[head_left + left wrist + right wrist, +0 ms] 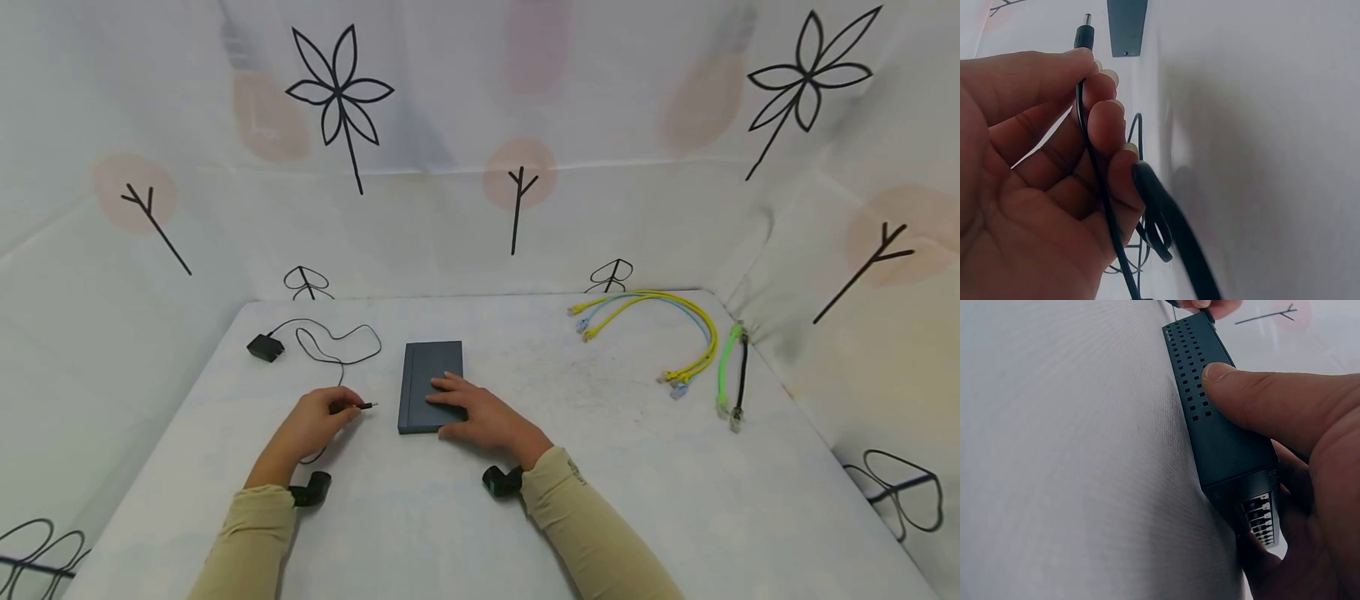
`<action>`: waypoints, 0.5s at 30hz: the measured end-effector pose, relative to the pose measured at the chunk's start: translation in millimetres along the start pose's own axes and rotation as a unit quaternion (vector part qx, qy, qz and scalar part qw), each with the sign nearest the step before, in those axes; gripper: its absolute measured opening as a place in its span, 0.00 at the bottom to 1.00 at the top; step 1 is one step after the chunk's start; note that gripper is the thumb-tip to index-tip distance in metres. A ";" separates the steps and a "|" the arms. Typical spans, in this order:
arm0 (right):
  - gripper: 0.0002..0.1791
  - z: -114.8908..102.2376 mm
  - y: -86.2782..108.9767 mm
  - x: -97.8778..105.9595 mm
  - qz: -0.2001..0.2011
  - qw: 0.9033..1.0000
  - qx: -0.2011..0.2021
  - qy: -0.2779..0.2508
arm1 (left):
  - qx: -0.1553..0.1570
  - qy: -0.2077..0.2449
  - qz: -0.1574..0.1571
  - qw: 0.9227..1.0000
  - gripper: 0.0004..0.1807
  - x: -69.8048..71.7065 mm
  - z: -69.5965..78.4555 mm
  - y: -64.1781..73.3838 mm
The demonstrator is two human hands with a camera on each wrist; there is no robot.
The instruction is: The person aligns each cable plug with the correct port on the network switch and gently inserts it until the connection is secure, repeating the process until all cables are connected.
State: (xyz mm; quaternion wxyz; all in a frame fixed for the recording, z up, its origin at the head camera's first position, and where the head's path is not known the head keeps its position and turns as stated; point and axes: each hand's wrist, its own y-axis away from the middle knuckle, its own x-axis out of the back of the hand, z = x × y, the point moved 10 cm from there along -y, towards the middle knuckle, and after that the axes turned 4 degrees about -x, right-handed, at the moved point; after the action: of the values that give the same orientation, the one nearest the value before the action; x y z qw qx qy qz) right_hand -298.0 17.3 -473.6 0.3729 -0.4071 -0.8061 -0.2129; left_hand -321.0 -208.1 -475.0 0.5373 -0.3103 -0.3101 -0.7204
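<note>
My left hand pinches a thin black power cable by its barrel plug between thumb and fingertips. The plug's metal tip points towards the dark grey network switch, with a short gap between them. From the plug, the cable runs across the left palm. My right hand holds the switch flat on the table, its fingers over the top. In the right wrist view the thumb presses the vented side, and other fingers curl by the row of ports.
A black power adapter lies at the back left, its cable looping towards the left hand. Yellow and light blue network cables curve at the back right. Beside them lie a short green cable and a black one. White patterned cloth surrounds the table.
</note>
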 end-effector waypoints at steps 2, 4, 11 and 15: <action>0.31 -0.1 -0.2 0.3 0.002 1.000 0.003 0.000 | -0.009 0.001 -0.002 1.000 0.08 -1.5 3.2 0.3; 0.31 -0.4 -0.2 0.5 0.003 1.000 0.006 -0.001 | -0.017 0.000 -0.003 1.000 0.07 -2.8 6.0 0.6; 0.31 0.8 -1.0 0.1 0.005 1.000 0.006 0.003 | -0.034 -0.005 -0.009 0.999 0.07 -9.7 11.7 -0.2; 0.31 0.9 -0.9 0.2 0.005 1.000 0.005 0.001 | -0.036 -0.003 -0.013 0.999 0.07 -13.7 13.0 -0.5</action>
State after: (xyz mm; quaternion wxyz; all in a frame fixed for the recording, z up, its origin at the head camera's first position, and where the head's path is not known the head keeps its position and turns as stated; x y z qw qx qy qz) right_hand -299.1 17.4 -474.1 0.3768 -0.4094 -0.8046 -0.2074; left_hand -316.9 -189.8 -477.7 0.5153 -0.3271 -0.2900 -0.7372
